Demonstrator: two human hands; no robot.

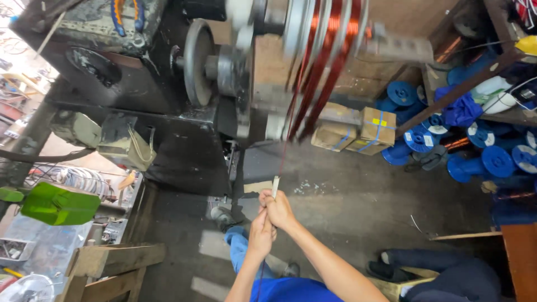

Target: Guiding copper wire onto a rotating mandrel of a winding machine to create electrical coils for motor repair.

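Note:
My right hand (278,208) is closed around a small white tube (274,186) through which a thin copper wire (283,151) runs up to the machine. My left hand (260,234) sits just below it, fingers pinched on the same wire. The wire rises to a blurred, spinning winding former (324,61) wrapped in bands of reddish copper wire. A grey metal pulley wheel (197,61) sits on the shaft to its left.
Blue wire spools (481,162) and strapped cardboard boxes (358,131) lie on the floor at right. A green object (59,204) and a wooden bench (109,263) stand at left. Another person's dark-clothed legs (447,277) rest at bottom right.

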